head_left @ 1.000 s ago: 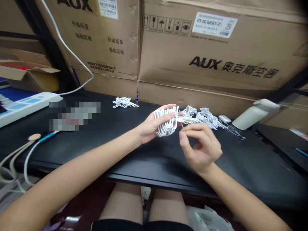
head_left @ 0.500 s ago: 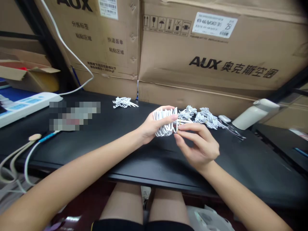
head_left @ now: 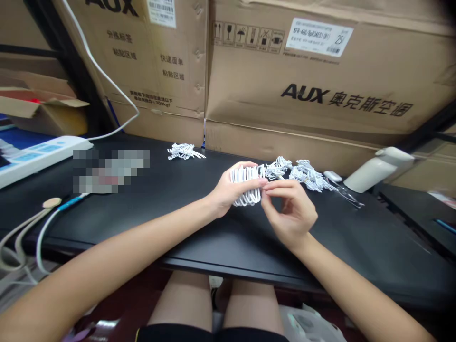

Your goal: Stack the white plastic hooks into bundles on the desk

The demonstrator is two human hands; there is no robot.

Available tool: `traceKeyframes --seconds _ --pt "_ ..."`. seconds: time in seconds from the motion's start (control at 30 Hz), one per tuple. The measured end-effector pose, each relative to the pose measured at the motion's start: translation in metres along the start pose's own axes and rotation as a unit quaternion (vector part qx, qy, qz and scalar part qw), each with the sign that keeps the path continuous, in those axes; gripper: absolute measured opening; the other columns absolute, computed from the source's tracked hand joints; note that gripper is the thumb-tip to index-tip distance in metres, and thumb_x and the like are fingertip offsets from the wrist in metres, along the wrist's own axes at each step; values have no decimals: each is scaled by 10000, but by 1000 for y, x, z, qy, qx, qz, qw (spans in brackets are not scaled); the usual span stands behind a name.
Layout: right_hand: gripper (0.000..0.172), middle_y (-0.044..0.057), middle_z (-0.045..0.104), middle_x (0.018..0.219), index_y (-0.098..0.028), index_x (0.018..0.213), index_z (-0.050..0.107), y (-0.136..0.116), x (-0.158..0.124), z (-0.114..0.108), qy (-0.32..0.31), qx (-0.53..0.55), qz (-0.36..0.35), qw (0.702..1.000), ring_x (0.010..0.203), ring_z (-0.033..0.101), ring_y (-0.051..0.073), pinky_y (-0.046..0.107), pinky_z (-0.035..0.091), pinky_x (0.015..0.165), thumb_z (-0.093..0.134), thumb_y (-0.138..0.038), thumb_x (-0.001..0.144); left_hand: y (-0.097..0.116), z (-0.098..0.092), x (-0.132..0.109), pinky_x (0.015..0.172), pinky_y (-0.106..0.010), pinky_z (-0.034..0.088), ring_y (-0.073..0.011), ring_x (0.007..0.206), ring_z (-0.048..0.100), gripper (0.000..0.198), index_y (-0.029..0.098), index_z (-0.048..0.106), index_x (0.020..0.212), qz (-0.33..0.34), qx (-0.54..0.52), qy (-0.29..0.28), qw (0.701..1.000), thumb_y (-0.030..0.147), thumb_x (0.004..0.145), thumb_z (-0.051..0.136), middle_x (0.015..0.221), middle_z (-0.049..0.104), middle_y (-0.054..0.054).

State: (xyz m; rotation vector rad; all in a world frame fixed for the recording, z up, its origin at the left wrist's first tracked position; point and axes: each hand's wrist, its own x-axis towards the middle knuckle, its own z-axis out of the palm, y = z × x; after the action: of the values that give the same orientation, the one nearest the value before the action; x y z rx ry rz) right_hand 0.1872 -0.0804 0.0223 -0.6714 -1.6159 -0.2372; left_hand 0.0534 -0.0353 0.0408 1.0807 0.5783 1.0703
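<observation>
A black surface (head_left: 178, 228) stood against stacked cardboard boxes (head_left: 320, 71), with both hands meeting over its middle.

The left hand (head_left: 228, 192) held the bundle of white hooks (head_left: 245, 187) with its fingers wrapped round it, just above the surface and nearer the back edge. The right hand (head_left: 290, 209), a little apart a second earlier, had closed in on the bundle's right end, its fingers pinched narrow; what they pinched could not be told. A pile of loose hooks (head_left: 302, 173) lay just behind, and a smaller bunch (head_left: 183, 152) lay by the back edge. Bare surface lay open toward the front edge and leftward.
</observation>
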Motion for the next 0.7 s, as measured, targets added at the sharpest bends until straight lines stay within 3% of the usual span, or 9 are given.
traceKeyframes --seconds 0.2,0.37,0.5,0.7 --pt "218 46 675 787 -203 808 612 -9 0 2 -53 64 7 997 718 665 180 343 576 627 576 0 740 -8 1 0 652 -210 461 -76 648 553 428 164 592 935 -4 22 14 1000 274 589 818 749 592 28" --pt "270 55 682 805 -192 826 623 -13 0 1 -75 68 -44 994 745 674 179 339 580 670 560 52 730 -11 0 1 663 -231 488 -117 702 614 351 169 584 928 0 9 43 999 276 649 769 786 640 1" --pt "279 55 694 832 -203 841 625 -16 -1 1 -96 61 -69 991 791 682 186 343 588 700 555 49 743 -3 0 3 568 -251 504 -130 596 630 333 187 539 940 17 -38 74 996 264 675 725 780 658 5" --pt "277 73 672 886 -195 889 639 -19 -4 5 -43 80 45 995 813 666 199 358 583 693 653 9 703 8 3 1 531 -234 511 -122 564 633 331 188 509 925 39 -66 78 994 261 676 715 743 646 20"
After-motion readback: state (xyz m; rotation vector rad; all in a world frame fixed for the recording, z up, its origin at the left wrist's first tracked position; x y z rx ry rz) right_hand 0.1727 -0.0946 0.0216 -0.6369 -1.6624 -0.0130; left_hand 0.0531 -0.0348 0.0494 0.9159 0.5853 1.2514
